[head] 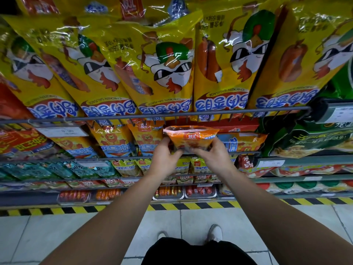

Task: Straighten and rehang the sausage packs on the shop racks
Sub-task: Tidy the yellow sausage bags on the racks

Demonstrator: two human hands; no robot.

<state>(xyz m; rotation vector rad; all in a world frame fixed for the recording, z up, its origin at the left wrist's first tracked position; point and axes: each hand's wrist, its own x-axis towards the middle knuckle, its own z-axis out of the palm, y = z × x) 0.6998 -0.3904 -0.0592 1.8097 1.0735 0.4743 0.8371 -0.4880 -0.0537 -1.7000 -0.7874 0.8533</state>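
Observation:
An orange sausage pack [191,138] with a red logo is held up just below the upper rack rail [152,116]. My left hand [165,155] grips its left lower side and my right hand [212,154] grips its right lower side. The pack's top edge sits close under the rail's hooks, in a gap between hanging orange lion packs [112,142] and another one [242,142]. Large yellow chicken sausage packs [158,69] hang in a row above the rail.
Lower shelves hold green packs [28,170], small yellow packs [126,167] and trays of loose sausages [107,194]. A green bag [309,138] lies at the right. A black-and-yellow striped strip [191,205] marks the shelf base above the tiled floor.

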